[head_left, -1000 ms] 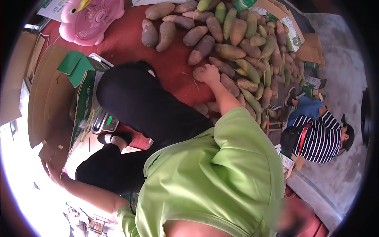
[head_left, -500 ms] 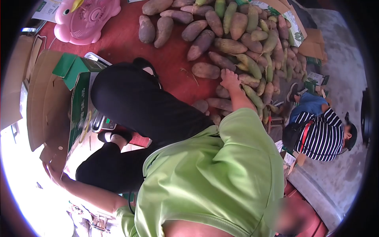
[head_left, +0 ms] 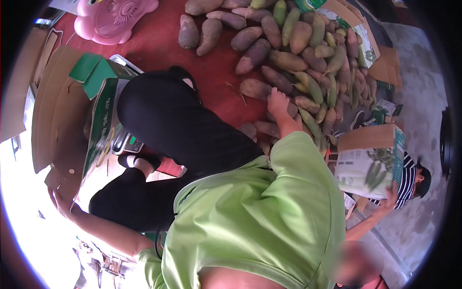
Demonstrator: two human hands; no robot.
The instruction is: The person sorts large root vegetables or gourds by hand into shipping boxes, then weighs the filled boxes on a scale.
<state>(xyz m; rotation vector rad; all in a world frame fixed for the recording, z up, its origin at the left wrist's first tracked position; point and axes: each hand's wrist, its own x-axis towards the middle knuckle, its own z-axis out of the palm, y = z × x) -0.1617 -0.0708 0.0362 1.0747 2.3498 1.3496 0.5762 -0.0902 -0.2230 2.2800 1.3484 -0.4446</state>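
Observation:
A big pile of brown and greenish sweet potatoes (head_left: 308, 53) lies on a red mat (head_left: 154, 48). My right hand (head_left: 278, 102) rests on the pile's near edge, fingers spread over one potato, just beside a single brown sweet potato (head_left: 255, 88). My left hand (head_left: 58, 200) is low at the left, holding the flap of an open cardboard box (head_left: 57, 111) with green printed sides. My green shirt (head_left: 250, 216) and black trousers (head_left: 178, 125) fill the middle of the view.
A pink fan (head_left: 118, 17) lies at the top left. A weighing scale (head_left: 127, 142) sits beside the box by my foot. At the right, a person in a striped shirt (head_left: 409, 178) lifts a printed carton (head_left: 370, 164). More cartons lie behind the pile.
My right hand let go of a brown sweet potato at the pile's edge and shifted right onto the pile. The person at the right raised a carton. My left hand stayed on the flap.

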